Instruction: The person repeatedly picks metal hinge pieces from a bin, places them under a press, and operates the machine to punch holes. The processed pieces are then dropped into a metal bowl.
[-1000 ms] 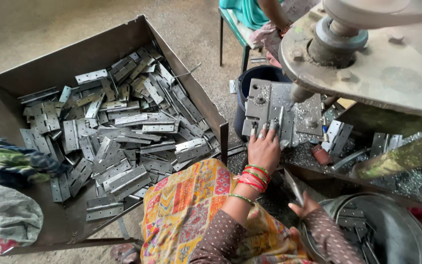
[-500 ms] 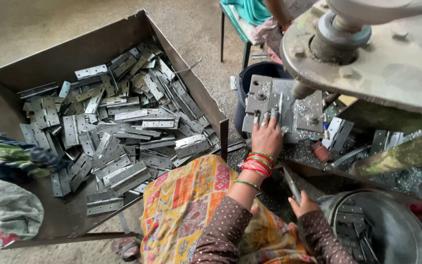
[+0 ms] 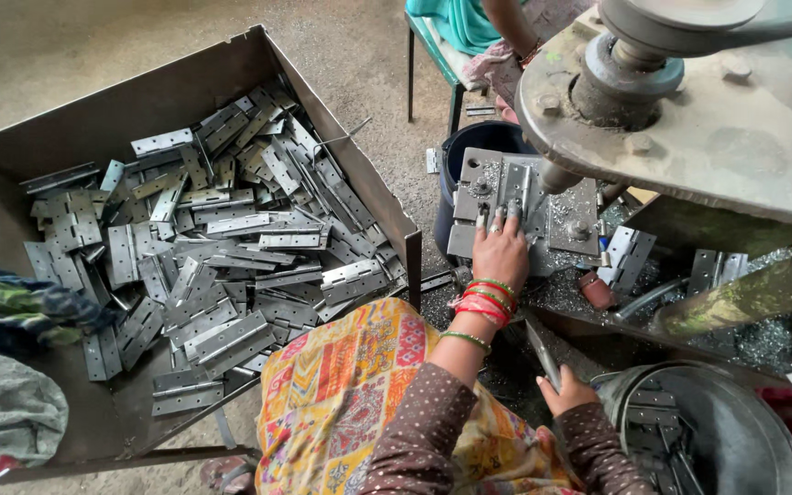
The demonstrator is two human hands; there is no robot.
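I can't see what lies under my left hand [image 3: 500, 249], flat on the metal plate [image 3: 524, 213], grip released, fingers spread. My right hand [image 3: 566, 394], near, clenches a thin metal strip [image 3: 543, 353].

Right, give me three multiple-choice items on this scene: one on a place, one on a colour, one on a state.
1. Where does the left hand rest?
A. in the box of hinges
B. on the machine's plate
C. on the bucket rim

2. What colour are the bangles on that wrist?
A. red and green
B. blue
C. all black

3. How is the right hand?
A. flat and open on the floor
B. out of sight
C. closed round a metal piece

Answers:
1 B, the fingers lie spread on the grey plate under the machine head.
2 A, red bands sit at the wrist with green ones beside them.
3 C, the fingers curl round the lower end of a thin grey piece that sticks up.
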